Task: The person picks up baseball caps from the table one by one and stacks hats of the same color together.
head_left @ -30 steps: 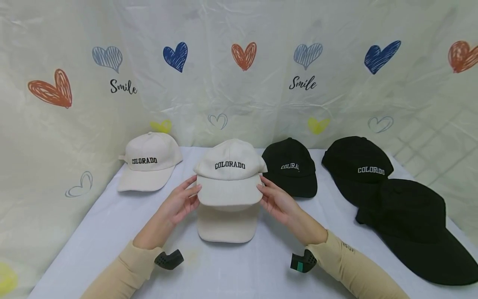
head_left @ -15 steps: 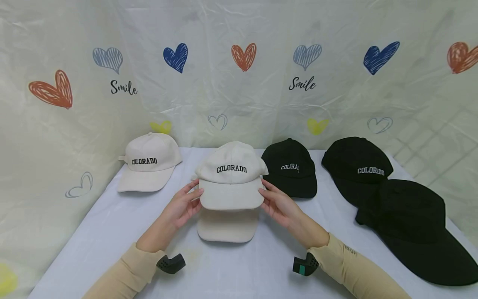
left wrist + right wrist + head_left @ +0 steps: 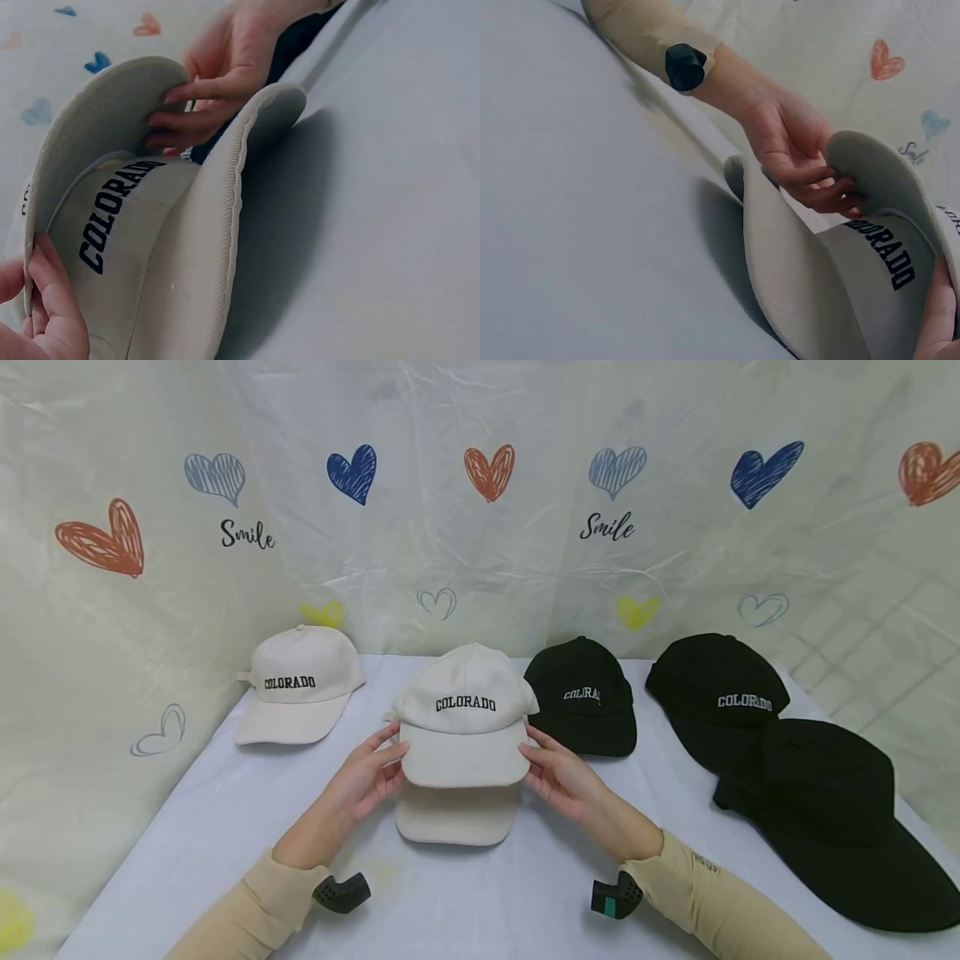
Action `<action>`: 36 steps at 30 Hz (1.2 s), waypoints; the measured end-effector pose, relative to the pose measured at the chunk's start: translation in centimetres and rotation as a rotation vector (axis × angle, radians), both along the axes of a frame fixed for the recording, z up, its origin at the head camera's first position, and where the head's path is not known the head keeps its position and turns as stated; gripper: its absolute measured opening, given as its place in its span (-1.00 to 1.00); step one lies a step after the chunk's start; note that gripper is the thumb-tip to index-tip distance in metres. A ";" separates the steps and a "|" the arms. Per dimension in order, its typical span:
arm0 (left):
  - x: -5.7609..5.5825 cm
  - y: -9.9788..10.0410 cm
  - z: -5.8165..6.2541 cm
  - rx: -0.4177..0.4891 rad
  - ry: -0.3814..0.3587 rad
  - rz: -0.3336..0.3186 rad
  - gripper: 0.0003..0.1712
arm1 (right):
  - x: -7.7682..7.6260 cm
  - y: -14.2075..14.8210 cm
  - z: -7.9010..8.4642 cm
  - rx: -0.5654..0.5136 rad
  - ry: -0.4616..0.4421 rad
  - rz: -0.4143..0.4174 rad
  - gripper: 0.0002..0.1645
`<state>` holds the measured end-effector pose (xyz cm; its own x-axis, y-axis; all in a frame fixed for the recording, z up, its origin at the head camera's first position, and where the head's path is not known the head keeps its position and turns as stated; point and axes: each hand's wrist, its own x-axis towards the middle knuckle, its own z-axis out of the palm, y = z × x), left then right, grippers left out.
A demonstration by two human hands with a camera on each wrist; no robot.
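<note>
At the middle of the table, a cream baseball cap (image 3: 465, 756) lettered COLORADO sits over a second cream cap (image 3: 457, 820), whose brim shows below it. My left hand (image 3: 365, 779) pinches the left edge of the upper cap's brim, thumb on top and fingers beneath. On the opposite edge, my right hand (image 3: 564, 779) pinches the brim in the same way. Both wrist views show a gap between the two brims, with the lower cap's COLORADO lettering (image 3: 116, 210) visible in it. How far the crowns overlap is hidden.
Another cream cap (image 3: 303, 685) stands at the back left. A black cap (image 3: 581, 697) is close behind my right hand. Two more black caps, one at the back (image 3: 716, 685) and one nearer (image 3: 832, 793), overlap at the right. A heart-printed sheet (image 3: 480, 552) hangs behind the white-covered table.
The upper cream cap has come down slightly and a little to the right, covering more of the lower brim. Both hands moved with it and keep their hold. The other caps stay put.
</note>
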<state>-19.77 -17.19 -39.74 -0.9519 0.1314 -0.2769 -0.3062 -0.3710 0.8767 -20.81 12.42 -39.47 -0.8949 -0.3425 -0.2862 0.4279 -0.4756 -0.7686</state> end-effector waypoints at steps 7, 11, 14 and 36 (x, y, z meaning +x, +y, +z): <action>0.3 -0.1 -0.2 -0.017 -0.009 -0.014 -0.34 | 0.4 -0.1 -0.2 0.015 -0.018 -0.007 -0.26; 0.5 -0.2 -0.4 -0.038 -0.020 -0.013 -0.34 | 0.7 -0.1 -0.3 0.014 -0.031 -0.008 -0.26; 0.6 -0.2 -0.5 -0.060 -0.027 -0.014 -0.34 | 0.9 -0.1 -0.3 0.019 -0.038 -0.005 -0.24; 0.9 -0.6 -1.1 -0.091 -0.034 -0.037 -0.35 | 1.6 -0.1 -1.1 0.042 -0.026 0.029 -0.23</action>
